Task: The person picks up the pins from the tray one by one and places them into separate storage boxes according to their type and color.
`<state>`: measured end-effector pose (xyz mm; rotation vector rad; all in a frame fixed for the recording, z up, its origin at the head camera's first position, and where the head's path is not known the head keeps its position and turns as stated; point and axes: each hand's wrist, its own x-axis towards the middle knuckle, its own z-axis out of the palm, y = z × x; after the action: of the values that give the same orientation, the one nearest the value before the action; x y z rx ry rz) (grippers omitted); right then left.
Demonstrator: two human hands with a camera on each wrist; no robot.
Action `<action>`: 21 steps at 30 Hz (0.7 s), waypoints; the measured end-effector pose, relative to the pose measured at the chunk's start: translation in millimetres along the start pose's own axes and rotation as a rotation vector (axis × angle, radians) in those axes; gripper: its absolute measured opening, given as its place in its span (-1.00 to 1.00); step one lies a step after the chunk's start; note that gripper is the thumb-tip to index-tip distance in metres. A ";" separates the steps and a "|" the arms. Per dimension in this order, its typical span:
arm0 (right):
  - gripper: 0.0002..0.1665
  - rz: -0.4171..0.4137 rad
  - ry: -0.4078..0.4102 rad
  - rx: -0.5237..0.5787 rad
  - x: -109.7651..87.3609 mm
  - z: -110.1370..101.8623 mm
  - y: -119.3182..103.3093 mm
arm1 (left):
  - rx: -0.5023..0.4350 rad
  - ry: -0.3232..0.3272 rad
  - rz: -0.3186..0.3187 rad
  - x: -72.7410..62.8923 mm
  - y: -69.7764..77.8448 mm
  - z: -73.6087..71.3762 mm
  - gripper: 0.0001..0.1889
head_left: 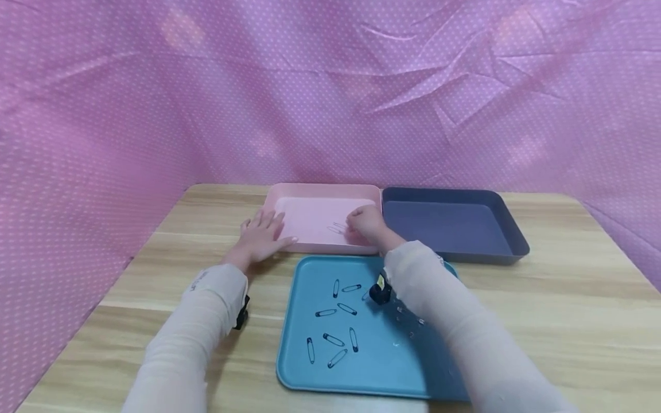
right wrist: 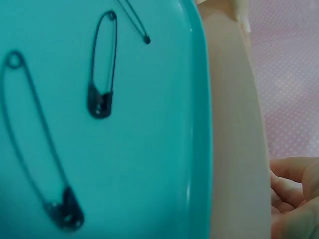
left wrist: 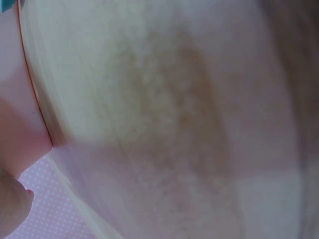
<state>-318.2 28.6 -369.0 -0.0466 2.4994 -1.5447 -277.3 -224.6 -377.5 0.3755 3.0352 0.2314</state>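
Note:
My left hand [head_left: 260, 238] spreads its fingers over the left front corner of the pink tray [head_left: 310, 218]. In the left wrist view only part of this hand [left wrist: 12, 206] shows, beside the tray's wall. My right hand [head_left: 366, 222] is inside the same tray near its right side, fingers curled and pointing down. A few thin safety pins [head_left: 337, 226] lie on the tray floor just left of its fingers. The right wrist view shows curled fingers [right wrist: 291, 172] partly behind the tray wall; I cannot tell whether they pinch a pin.
In front lies a blue tray [head_left: 382, 370] with several black-headed safety pins [head_left: 326, 313] on its left half. Small clear pieces [head_left: 421, 321] are scattered on its right, partly under my right forearm. A dark blue tray [head_left: 444, 226] adjoins the pink one. A pink dotted cloth [head_left: 330, 103] hangs behind.

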 end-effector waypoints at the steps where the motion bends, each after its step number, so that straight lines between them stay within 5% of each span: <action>1: -0.83 -0.011 -0.001 -0.002 -2.5 -1.6 -0.6 | -0.003 -0.003 0.000 -0.4 0.3 -0.8 -0.18; 21: -0.79 0.018 -0.029 0.039 -42.5 -33.5 -6.4 | 0.009 -0.040 -0.013 5.6 -0.3 -0.6 -0.17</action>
<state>-283.4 60.8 -342.2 -0.0402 2.4399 -1.5740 -282.8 -223.6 -377.3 0.3559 2.9999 0.2071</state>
